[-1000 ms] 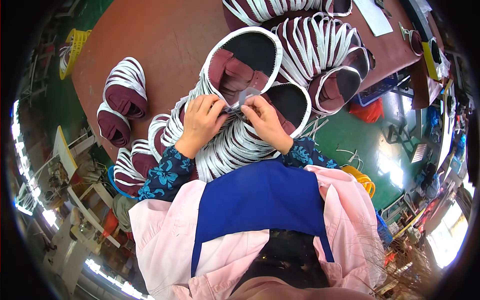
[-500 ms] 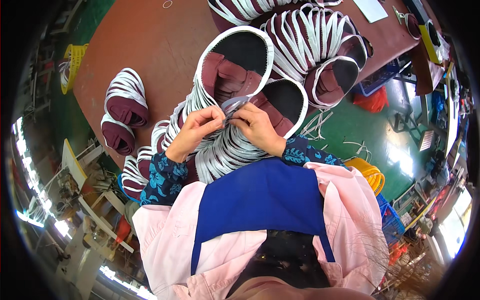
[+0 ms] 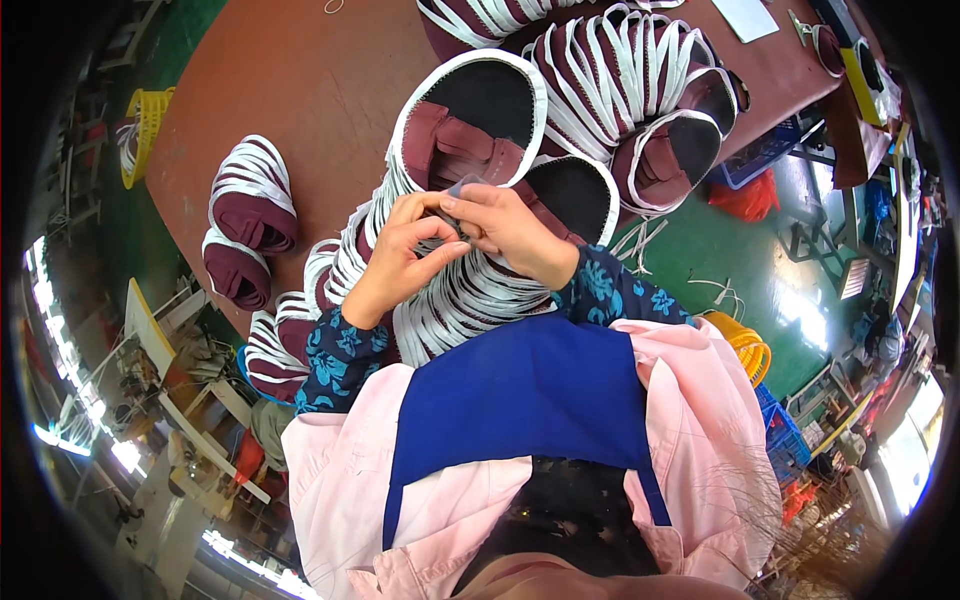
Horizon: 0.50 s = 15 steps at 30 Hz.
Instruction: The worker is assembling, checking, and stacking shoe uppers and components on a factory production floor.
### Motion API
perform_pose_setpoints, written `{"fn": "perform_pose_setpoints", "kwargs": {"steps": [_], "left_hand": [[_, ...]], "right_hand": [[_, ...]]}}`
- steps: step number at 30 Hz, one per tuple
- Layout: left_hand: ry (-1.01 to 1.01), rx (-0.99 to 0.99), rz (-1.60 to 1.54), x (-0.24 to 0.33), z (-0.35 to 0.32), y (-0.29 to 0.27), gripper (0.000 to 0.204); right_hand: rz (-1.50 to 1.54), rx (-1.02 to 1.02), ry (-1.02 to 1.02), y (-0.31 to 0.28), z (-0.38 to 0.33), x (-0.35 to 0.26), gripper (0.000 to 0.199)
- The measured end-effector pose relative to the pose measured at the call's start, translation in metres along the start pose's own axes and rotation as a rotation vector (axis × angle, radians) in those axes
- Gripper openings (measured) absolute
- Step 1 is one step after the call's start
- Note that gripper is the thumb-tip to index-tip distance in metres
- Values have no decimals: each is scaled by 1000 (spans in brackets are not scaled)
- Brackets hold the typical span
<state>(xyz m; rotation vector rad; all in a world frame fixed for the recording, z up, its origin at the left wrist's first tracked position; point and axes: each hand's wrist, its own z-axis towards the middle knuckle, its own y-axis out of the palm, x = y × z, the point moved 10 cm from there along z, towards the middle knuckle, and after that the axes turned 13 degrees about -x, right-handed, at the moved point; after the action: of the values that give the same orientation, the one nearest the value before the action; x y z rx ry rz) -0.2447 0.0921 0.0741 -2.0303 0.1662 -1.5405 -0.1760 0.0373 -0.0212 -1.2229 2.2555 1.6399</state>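
Observation:
Both my hands meet over a long nested stack of maroon shoe uppers (image 3: pixel 470 305) with white edging. Between them is a small, thin, dark grey piece (image 3: pixel 463 186), mostly hidden by fingers; its kind is unclear. My left hand (image 3: pixel 398 255) has its fingers curled at the piece's near side, thumb bent inward. My right hand (image 3: pixel 515 235) pinches the piece between thumb and fingers. Just beyond the hands, the front upper (image 3: pixel 480 95) of the stack shows its black inside and maroon lining. Another black-lined upper (image 3: pixel 575 200) lies partly behind my right hand.
The brown tabletop (image 3: pixel 330 90) carries a smaller pair of upper stacks (image 3: pixel 252 200) at left and a long row of uppers (image 3: pixel 610 80) at far right. White paper (image 3: pixel 745 18) lies at the back. Blue (image 3: pixel 755 165) and yellow (image 3: pixel 150 130) baskets stand beside the table.
My hands have drawn closer together, the right moving slightly left and away from me. The left fingers have changed their grip, and less of the grey piece shows.

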Motion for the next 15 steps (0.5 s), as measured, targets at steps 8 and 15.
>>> {"fn": "perform_pose_setpoints", "kwargs": {"steps": [8,15], "left_hand": [[35,101,-11,-3,1,-8,58],[36,3,428,-20,10,7,50]], "right_hand": [[45,61,-106,-12,0,-16,22],[-200,40,-197,0,-9,-41,31]]}}
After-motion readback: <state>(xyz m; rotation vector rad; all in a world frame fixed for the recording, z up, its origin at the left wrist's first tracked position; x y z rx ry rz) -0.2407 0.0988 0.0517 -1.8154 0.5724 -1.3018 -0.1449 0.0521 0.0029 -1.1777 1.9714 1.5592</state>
